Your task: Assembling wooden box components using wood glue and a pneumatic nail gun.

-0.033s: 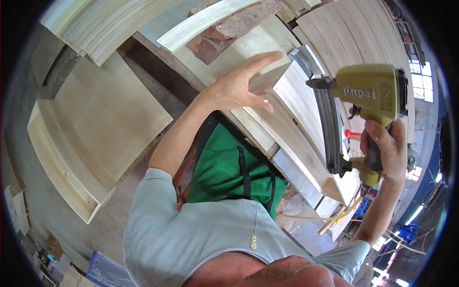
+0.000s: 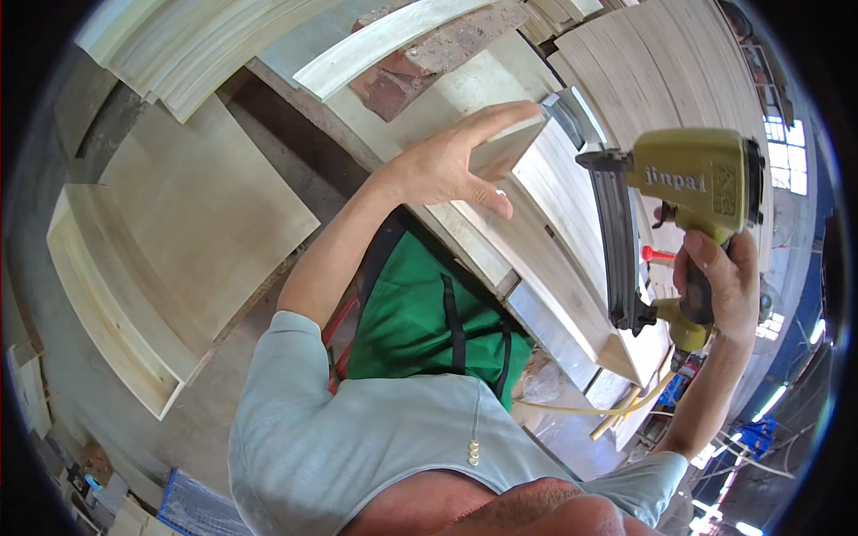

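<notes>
My right hand is wrapped round the grip of an olive-green pneumatic nail gun, held up above the right part of the bench, its dark nose pointing left. A pale hose runs down from its handle. Just left of the gun lies a long, box-like wooden piece with pale boards and a small dark slot in its near side. My left hand is open at its far-left end, thumb and fingers spread about the end board. The fingertips look close against the top corner; firm contact is hard to tell.
A curved wooden part on a flat panel stands at left. Stacked boards are at upper left, more planks at upper right. A curved strip lies by a reddish block. A green apron covers my lap.
My left hand's fingertips have shifted slightly right, closer to the wooden piece's corner. The nail gun has dropped a little in my right hand.
</notes>
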### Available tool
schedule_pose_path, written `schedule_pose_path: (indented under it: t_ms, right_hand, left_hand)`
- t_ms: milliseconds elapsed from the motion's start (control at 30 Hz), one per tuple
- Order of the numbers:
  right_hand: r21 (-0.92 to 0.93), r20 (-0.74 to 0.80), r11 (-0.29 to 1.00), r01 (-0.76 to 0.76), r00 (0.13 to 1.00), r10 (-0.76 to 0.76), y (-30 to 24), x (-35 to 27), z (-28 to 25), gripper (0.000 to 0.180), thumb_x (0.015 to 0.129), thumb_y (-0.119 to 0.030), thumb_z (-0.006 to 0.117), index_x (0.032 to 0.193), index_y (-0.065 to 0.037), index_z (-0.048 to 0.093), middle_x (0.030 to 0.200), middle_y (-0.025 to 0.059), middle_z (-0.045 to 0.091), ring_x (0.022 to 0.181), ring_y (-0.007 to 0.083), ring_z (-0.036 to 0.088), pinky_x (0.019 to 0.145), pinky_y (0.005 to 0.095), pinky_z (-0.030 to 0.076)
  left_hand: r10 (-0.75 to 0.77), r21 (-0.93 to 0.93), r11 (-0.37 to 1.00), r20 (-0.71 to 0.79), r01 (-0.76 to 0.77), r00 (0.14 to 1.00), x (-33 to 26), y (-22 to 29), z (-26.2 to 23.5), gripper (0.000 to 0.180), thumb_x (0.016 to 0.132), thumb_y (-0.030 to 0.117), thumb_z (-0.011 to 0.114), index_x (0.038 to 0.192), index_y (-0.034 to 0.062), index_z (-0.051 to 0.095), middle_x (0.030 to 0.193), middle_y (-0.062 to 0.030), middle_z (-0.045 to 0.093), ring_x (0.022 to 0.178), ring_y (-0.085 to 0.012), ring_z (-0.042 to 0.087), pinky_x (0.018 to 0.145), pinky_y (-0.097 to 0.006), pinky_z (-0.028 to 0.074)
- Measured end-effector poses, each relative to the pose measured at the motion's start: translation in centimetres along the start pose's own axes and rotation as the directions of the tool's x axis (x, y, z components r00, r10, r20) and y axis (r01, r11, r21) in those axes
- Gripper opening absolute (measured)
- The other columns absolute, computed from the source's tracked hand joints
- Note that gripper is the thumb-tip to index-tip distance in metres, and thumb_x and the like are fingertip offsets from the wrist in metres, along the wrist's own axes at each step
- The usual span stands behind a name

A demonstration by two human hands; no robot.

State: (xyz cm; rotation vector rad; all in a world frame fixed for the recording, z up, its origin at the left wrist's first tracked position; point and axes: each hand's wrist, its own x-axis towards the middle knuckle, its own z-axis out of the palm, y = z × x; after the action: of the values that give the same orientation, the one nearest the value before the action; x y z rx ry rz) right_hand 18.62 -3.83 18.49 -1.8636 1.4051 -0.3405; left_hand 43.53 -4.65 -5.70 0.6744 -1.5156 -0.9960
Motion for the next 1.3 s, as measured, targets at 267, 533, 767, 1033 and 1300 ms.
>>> schedule_pose_path:
  t_ms: [267, 533, 767, 1033, 1300]
  right_hand:
    - [0.044, -0.001, 0.999, -0.026, 1.000, 0.026, -0.2, 2.2, 0.7, 0.033, 0.085, -0.026, 0.066, 0.098, 0.004, 0.060, 0.077, 0.0102, 0.063, 0.047, 0.0105, 0.051, 0.040, 0.0223, 0.039]
    - [0.037, -0.036, 0.998, -0.056, 0.998, 0.058, -0.8, 2.2, 0.4, 0.038, 0.083, -0.025, 0.068, 0.102, 0.007, 0.061, 0.092, 0.0174, 0.066, 0.047, 0.0113, 0.053, 0.040, 0.0230, 0.041]
    - [0.052, -0.036, 0.993, -0.103, 0.994, 0.105, -0.5, 2.3, 0.8, 0.032, 0.082, -0.021, 0.069, 0.099, 0.005, 0.062, 0.089, 0.0155, 0.067, 0.050, 0.0118, 0.055, 0.043, 0.0229, 0.042]
    - [0.087, -0.065, 0.986, -0.143, 0.987, 0.149, -0.8, 2.2, 0.7, 0.032, 0.079, -0.018, 0.072, 0.098, 0.005, 0.063, 0.085, 0.0122, 0.066, 0.052, 0.0133, 0.057, 0.044, 0.0237, 0.043]
    - [0.068, -0.088, 0.982, -0.175, 0.980, 0.181, -1.4, 2.3, 1.1, 0.032, 0.079, -0.020, 0.073, 0.096, 0.005, 0.063, 0.073, 0.0091, 0.064, 0.052, 0.0125, 0.056, 0.045, 0.0236, 0.043]
  left_hand:
    - [-0.243, -0.365, 0.869, 0.274, 0.334, 0.931, 6.0, -5.3, 0.3, 0.055, 0.090, 0.048, 0.054, 0.121, 0.0026, 0.057, 0.116, -0.0050, 0.058, 0.109, -0.0133, 0.050, 0.099, -0.029, 0.036]
    - [-0.171, -0.593, 0.687, 0.431, 0.421, 0.886, 7.5, -6.1, 0.7, 0.031, 0.089, 0.034, 0.062, 0.101, 0.0057, 0.065, 0.091, 0.0048, 0.060, 0.089, -0.0042, 0.052, 0.085, -0.021, 0.040]
    - [-0.158, -0.651, 0.615, 0.450, 0.444, 0.879, 7.0, -6.0, 0.3, 0.024, 0.085, 0.028, 0.067, 0.095, 0.0061, 0.064, 0.087, 0.0050, 0.059, 0.084, -0.0036, 0.052, 0.082, -0.020, 0.041]
    - [-0.142, -0.644, 0.634, 0.448, 0.428, 0.883, 7.3, -6.0, 0.6, 0.027, 0.082, 0.031, 0.070, 0.091, 0.0063, 0.064, 0.082, 0.0059, 0.058, 0.080, -0.0034, 0.051, 0.079, -0.020, 0.040]
    - [-0.156, -0.666, 0.604, 0.441, 0.438, 0.884, 7.2, -6.3, 0.8, 0.029, 0.082, 0.032, 0.071, 0.091, 0.0059, 0.063, 0.081, 0.0059, 0.058, 0.079, -0.0033, 0.050, 0.078, -0.020, 0.040]
